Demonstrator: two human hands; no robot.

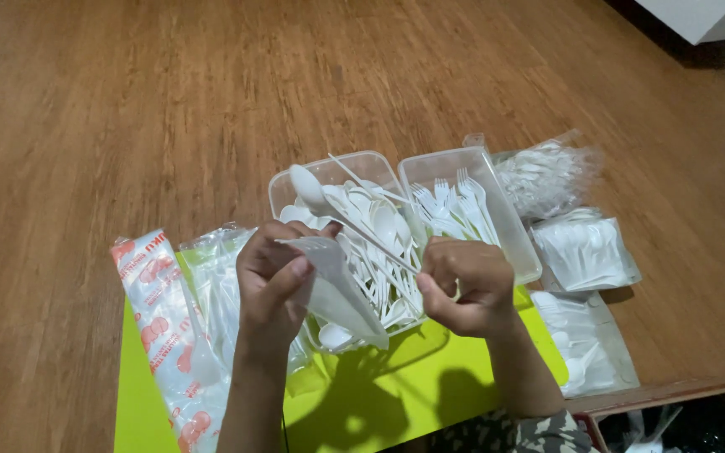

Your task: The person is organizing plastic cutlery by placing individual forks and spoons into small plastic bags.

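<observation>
Spoon (310, 190) of white plastic juts up over the left tub (289, 186), its handle pinched in the closed right hand (463, 285); the left hand (272, 281) is curled shut on a folded plastic sleeve (341, 294) just beside it, above the green mat (396, 394)

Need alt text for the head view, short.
Over a wooden floor, a person's left hand holds a small clear bag with white cutlery, while the right hand grips a white spoon by its handle. Beneath sit two clear tubs, one of spoons, one of forks, on a lime-green mat among plastic packets.
</observation>
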